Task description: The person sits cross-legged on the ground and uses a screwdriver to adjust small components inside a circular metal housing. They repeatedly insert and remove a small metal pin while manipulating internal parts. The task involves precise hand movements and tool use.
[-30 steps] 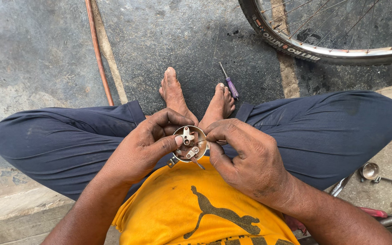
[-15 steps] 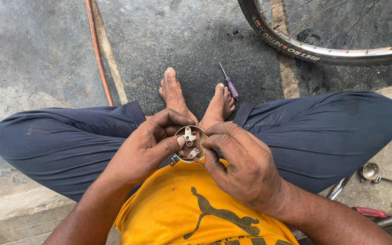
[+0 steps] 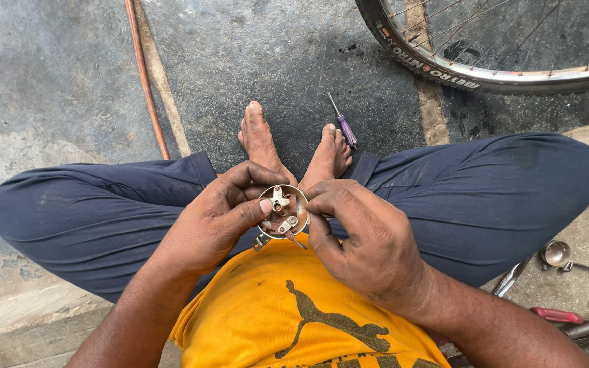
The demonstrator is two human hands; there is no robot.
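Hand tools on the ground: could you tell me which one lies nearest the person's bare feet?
The purple-handled screwdriver, lying beside the toes; the red-handled tool lies far off, behind the knee.

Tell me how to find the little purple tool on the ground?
Start at the big bicycle wheel at the top right, then drop to the two bare feet on the dark floor. Beside the toes, on the wheel's side, lies the screwdriver. It is the only purple-handled thing there, with a thin metal shaft pointing away from the person.

I see a silvery round metal part [image 3: 283, 212] with a coppery inside, a purple-handled screwdriver [image 3: 343, 123], navy trousers [image 3: 485, 197], a yellow shirt [image 3: 288, 307] with dark print, and grey floor [image 3: 49, 82].
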